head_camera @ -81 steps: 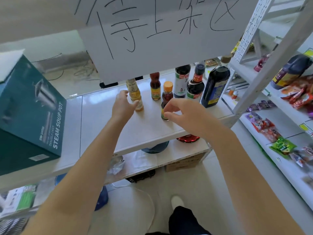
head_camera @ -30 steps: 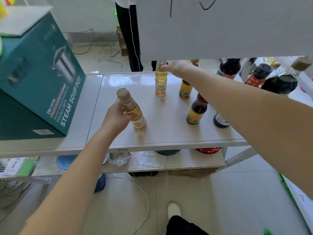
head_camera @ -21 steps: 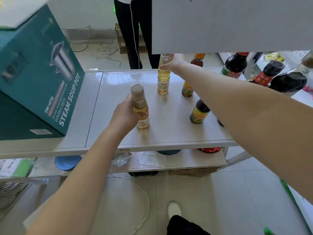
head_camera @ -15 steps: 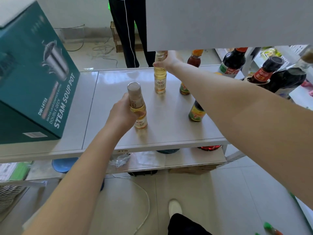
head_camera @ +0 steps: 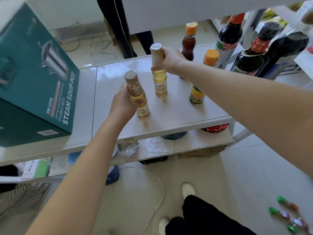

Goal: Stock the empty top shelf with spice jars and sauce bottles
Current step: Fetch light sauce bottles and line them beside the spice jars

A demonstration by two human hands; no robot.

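Standing nearest the camera is the person's own white shoe [head_camera: 187, 189], on pale floor tiles. Above it, a lower shelf [head_camera: 186, 145] holds clutter too blurred to name. On the white shelf [head_camera: 177, 122] over that, near the front edge, the left hand [head_camera: 122, 104] wraps curled fingers and thumb round the shoulder of the near yellow bottle [head_camera: 143, 111], which leans slightly left with its base on the shelf surface. Just behind it, the right hand [head_camera: 169, 62] grips the tan neck of the far yellow bottle [head_camera: 160, 85], which stands upright on the shelf. To the right, the right forearm crosses in front of a green-labelled bottle [head_camera: 196, 96] with an orange cap. Further back stands a reddish-brown bottle [head_camera: 188, 46], also orange-capped, and at the right rear is a cluster of dark sauce bottles [head_camera: 250, 60]. A teal box [head_camera: 33, 82] printed STEAM SOUP POT sits at the left. Beyond the shelf, someone's dark trouser legs [head_camera: 118, 26] show.
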